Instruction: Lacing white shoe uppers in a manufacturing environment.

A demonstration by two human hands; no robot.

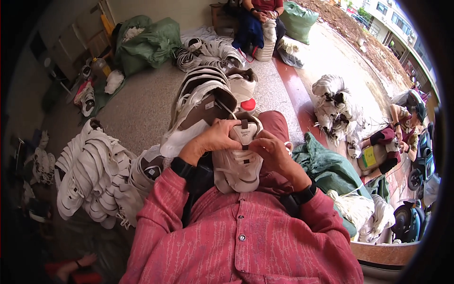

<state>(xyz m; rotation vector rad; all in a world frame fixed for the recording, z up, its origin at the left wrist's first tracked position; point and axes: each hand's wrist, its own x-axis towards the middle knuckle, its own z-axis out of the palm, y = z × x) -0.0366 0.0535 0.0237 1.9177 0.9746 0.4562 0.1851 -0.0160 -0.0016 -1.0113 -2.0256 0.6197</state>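
Note:
A white and beige sneaker (235, 171) rests against my lap, its toe toward me and its tongue (245, 134) standing up with a brown loop on top. My left hand (218, 136) is closed round the shoe's left side, thumb against the tongue. Fingers of my right hand (276, 150) are pinched together at the right eyelet edge; what lies between them is hidden. Just beyond the left hand leans a row of nested shoes (201, 102) with brown linings. A strand of white lace (230, 110) shows above the sneaker.
Heaped white shoes (92, 173) lie to my left, more bundled shoes (335, 106) to the right. Green sacks (326, 165) stand beside my right arm and at the back left. One person (265, 12) sits ahead; another (402, 128) sits at far right near scooters.

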